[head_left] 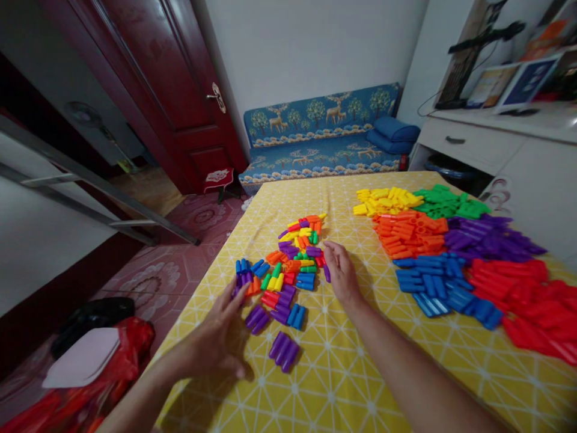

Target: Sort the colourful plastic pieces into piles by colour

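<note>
Mixed-colour plastic pieces shaped like joined tubes (288, 279) lie scattered in the middle of the table. My left hand (220, 331) rests at the near left of this pile, fingers spread, its fingertips over purple and orange pieces. On the pile's right side is my right hand (341, 269), fingers together and curved, by a purple piece (327, 273); whether it grips anything is hidden. A purple piece (283, 351) lies apart at the near end, between my forearms. Close to my left hand sits another purple piece (256, 319).
Single-colour heaps stand on the right: yellow (385, 200), green (451, 202), orange (408, 233), purple (491, 236), blue (433, 279) and red (536, 300). A yellow patterned cloth (333, 385) covers the table. Beyond are a blue sofa (311, 159) and a metal ladder (90, 186).
</note>
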Action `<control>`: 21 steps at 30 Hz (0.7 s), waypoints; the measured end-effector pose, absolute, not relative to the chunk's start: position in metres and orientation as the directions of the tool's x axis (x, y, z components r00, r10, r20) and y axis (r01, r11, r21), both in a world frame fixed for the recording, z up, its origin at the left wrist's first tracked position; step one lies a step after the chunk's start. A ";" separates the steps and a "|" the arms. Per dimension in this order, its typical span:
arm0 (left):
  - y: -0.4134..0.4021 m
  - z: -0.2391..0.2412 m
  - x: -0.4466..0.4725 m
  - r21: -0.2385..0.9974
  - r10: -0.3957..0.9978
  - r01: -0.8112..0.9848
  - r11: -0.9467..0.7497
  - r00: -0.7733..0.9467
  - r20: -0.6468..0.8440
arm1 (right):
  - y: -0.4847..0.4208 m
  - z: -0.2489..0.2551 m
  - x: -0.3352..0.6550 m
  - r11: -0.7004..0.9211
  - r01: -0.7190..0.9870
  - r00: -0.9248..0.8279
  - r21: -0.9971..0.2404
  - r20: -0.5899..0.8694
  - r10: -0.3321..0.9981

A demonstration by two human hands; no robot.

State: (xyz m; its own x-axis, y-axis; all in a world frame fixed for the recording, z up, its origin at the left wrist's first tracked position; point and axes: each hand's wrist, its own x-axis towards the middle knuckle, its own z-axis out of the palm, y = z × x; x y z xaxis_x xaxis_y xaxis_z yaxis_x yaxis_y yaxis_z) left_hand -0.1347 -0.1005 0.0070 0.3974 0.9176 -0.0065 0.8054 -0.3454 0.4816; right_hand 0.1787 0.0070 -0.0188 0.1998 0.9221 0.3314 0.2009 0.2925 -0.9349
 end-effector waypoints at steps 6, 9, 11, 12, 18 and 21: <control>-0.104 -0.017 -0.046 0.362 0.924 0.858 -0.365 0.286 0.253 | 0.008 -0.022 0.180 0.301 0.260 0.205 -0.917 0.357 0.911; -0.075 -0.013 -0.023 0.379 0.891 0.824 -0.422 0.299 0.341 | 0.007 -0.021 0.181 0.288 0.238 0.203 -0.928 0.337 0.919; -0.054 -0.009 -0.011 0.395 0.858 0.778 -0.488 0.345 0.382 | 0.006 -0.019 0.182 0.278 0.222 0.204 -0.935 0.323 0.924; -0.044 -0.007 -0.004 0.409 0.852 0.762 -0.503 0.356 0.383 | 0.006 -0.018 0.183 0.278 0.216 0.203 -0.936 0.322 0.925; 0.004 0.006 0.026 0.426 0.856 0.754 -0.499 0.354 0.376 | 0.009 -0.021 0.185 0.273 0.174 0.219 -0.946 0.307 0.926; 0.023 0.005 0.025 0.454 0.859 0.768 -0.452 0.237 0.454 | 0.012 -0.025 0.186 0.245 0.131 0.214 -0.961 0.269 0.939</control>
State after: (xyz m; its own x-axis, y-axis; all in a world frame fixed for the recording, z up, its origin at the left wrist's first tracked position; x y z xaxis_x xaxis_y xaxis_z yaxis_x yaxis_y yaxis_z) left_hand 0.0246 0.0228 0.0049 0.2371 0.8591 0.4537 0.7678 -0.4518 0.4543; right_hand 0.1862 0.0122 -0.0255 0.2143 0.9391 0.2686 0.1306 0.2450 -0.9607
